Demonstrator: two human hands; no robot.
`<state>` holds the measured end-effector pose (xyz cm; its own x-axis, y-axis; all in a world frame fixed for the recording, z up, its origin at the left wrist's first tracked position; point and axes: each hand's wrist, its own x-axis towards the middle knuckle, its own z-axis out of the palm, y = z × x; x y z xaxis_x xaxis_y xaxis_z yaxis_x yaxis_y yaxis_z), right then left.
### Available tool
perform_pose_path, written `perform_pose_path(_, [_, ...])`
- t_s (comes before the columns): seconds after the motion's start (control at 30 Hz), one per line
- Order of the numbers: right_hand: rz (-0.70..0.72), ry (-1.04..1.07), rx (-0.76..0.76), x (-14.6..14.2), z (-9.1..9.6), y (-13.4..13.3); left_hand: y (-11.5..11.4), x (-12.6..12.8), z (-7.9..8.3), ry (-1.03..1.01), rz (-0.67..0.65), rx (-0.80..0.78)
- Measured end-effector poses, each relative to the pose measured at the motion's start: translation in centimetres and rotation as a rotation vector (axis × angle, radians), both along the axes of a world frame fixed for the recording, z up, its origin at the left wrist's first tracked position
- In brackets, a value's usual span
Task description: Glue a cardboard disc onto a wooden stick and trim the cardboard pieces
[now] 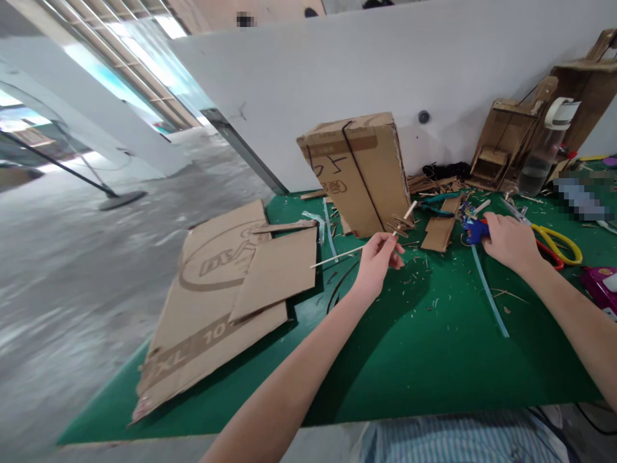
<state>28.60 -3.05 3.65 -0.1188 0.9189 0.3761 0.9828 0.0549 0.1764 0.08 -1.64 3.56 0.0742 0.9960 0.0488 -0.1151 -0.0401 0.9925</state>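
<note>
My left hand (378,257) is closed around a thin wooden stick (337,257). Small cardboard pieces (399,225) sit on the stick near its upper end, just above my fingers. At the right, my right hand (511,239) grips a blue glue gun (475,231); its fingers are partly hidden from above. A long translucent glue stick (490,292) trails from the gun toward the table's front. Behind my left hand stands a tall cardboard box (357,170) with a dark line down its face.
Flat cardboard sheets (222,270) overhang the green table's (434,373) left edge. Scissors (562,244) lie right of my right hand, pliers (436,207) between both hands. A water bottle (542,154) and a cardboard construction (504,141) stand at the back right. Scraps litter the tabletop.
</note>
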Motion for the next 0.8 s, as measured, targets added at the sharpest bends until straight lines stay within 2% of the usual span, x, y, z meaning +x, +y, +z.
perform_pose_path(0.17, [-0.111,-0.046,0.053,-0.1,-1.2,0.7,-0.4,0.4,0.1,-0.037,-0.128,-0.02])
perform_pose_path(0.33, [-0.133,0.08,0.012,0.5,-2.1,2.1,-0.5,0.4,-0.2,-0.031,-0.189,-0.019])
perform_pose_path(0.47, [-0.115,0.137,-0.022,1.0,-2.1,2.5,-0.4,0.4,-0.4,-0.008,-0.221,-0.03])
perform_pose_path(0.7, [-0.083,0.042,0.026,0.6,-2.0,1.8,-0.5,0.6,-0.5,0.058,-0.222,-0.014])
perform_pose_path(0.8, [-0.001,0.111,0.048,0.6,-1.5,1.4,-0.5,0.6,-0.4,0.121,-0.208,0.014])
